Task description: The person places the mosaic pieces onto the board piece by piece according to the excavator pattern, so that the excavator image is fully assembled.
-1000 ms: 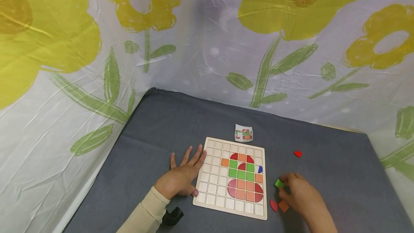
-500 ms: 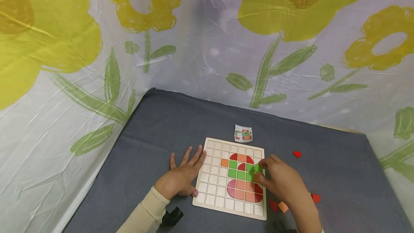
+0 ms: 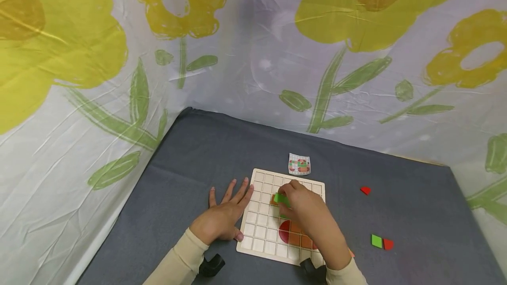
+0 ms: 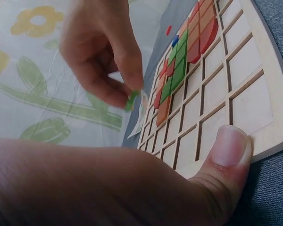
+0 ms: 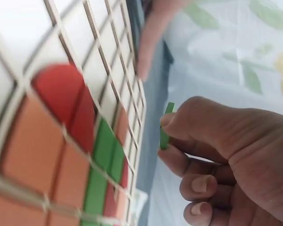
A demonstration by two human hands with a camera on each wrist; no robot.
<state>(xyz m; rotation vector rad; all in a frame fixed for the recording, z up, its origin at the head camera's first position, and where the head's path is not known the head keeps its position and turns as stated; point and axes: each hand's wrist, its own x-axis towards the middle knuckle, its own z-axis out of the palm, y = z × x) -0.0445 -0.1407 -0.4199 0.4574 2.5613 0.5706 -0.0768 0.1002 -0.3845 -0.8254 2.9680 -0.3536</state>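
Note:
My right hand (image 3: pixel 306 203) pinches a green square tile (image 5: pixel 167 126) between thumb and fingertip, above the wooden grid board (image 3: pixel 257 232). In the right wrist view the tile is apart from the board's surface. My left hand (image 3: pixel 222 221) lies with fingers spread along the board's left side, its thumb (image 4: pixel 231 146) on the rim. Orange, green and red tiles fill some of the cells; a red rounded piece (image 3: pixel 284 231) and an orange square (image 4: pixel 163 113) are among them. In the head view, the right hand hides part of the pattern.
A small printed pattern card (image 3: pixel 299 164) lies behind the board. To the right on the dark cloth (image 3: pixel 416 206) are a red piece (image 3: pixel 365 190), a loose green tile (image 3: pixel 376 241) and another red piece (image 3: pixel 388 244). An orange tile is mostly hidden by the right forearm.
My right hand has picked up the green tile from beside the board and carried it left, over the board. The left hand stays in place.

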